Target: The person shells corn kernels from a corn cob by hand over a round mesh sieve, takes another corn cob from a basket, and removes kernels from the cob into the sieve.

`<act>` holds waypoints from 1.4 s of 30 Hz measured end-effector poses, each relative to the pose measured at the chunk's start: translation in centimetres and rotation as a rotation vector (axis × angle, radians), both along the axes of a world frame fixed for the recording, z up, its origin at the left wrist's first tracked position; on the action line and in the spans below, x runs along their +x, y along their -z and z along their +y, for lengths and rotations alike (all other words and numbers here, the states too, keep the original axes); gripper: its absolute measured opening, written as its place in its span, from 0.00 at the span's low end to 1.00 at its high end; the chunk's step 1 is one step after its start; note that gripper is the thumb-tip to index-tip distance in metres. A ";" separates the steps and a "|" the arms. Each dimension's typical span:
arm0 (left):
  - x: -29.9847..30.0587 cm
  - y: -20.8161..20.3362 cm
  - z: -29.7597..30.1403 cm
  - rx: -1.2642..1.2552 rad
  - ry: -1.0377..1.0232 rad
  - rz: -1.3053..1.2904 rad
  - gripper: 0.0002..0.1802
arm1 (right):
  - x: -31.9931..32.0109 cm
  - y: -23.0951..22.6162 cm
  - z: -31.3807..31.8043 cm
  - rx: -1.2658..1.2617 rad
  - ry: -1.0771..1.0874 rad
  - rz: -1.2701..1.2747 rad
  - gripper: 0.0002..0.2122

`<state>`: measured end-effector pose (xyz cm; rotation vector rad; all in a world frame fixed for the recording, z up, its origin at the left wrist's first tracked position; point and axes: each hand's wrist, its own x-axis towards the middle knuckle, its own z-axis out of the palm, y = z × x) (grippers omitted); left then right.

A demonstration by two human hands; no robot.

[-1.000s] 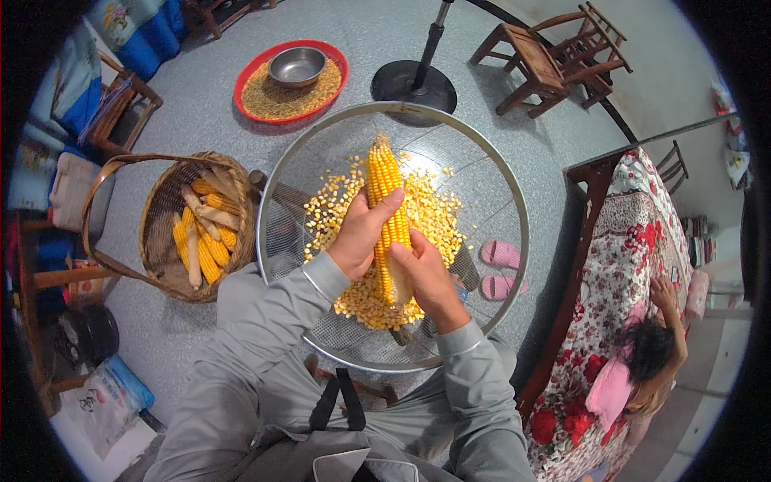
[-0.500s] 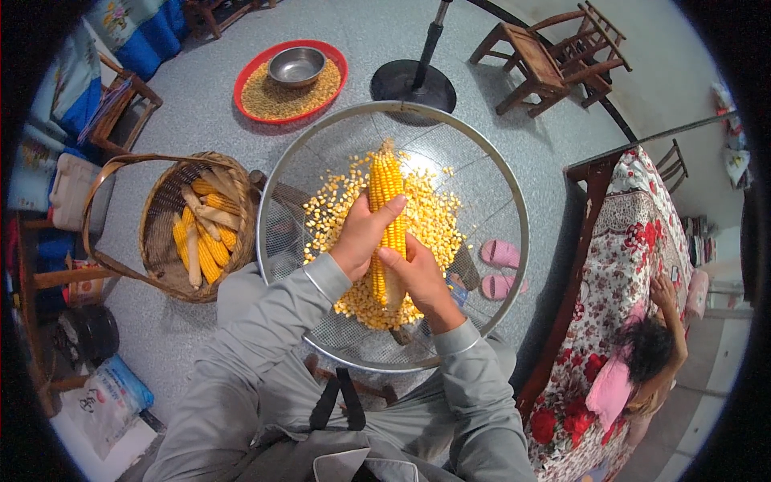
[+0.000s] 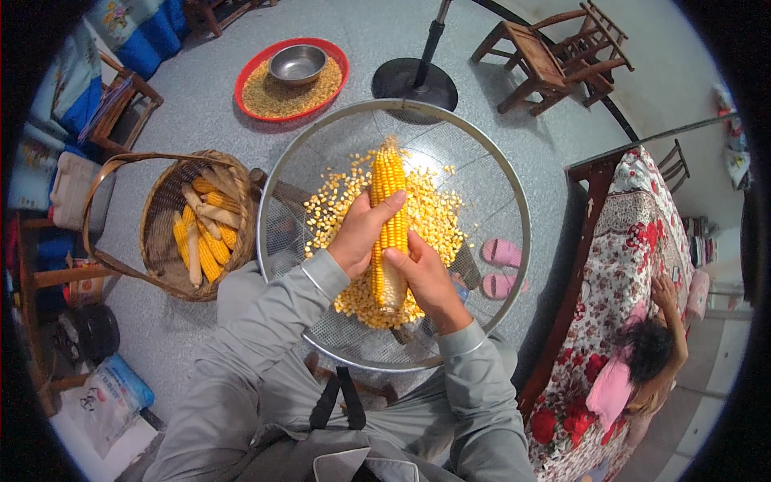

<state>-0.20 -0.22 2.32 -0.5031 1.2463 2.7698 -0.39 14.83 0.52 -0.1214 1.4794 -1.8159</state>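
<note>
Little has changed in the last second: both hands stay clamped on the cob point(image 3: 388, 217), left hand point(image 3: 361, 237) at mid-length, right hand point(image 3: 423, 277) just below, so the shelling grinds on. The cob stands upright over the sieve point(image 3: 498, 173), top rows yellow and full, loose kernels point(image 3: 438, 213) heaped around the hands.

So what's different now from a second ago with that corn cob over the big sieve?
Very little. The yellow corn cob sits slightly lower over the round wire-mesh sieve, and the left hand and right hand have shifted a bit along it, both still gripping. The loose kernels, the wicker basket of cobs and the red tray stayed put.
</note>
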 end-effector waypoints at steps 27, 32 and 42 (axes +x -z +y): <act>-0.2 0.3 0.2 -0.142 -0.098 0.033 0.18 | 0.3 3.0 0.7 0.096 0.098 0.280 0.23; -0.1 -0.3 -0.2 -0.073 -0.090 0.035 0.18 | 0.0 0.3 -0.2 -0.083 0.161 -0.051 0.21; -0.1 0.4 -0.1 -0.020 -0.098 0.021 0.19 | 0.3 -0.9 -0.5 -0.126 0.112 -0.016 0.29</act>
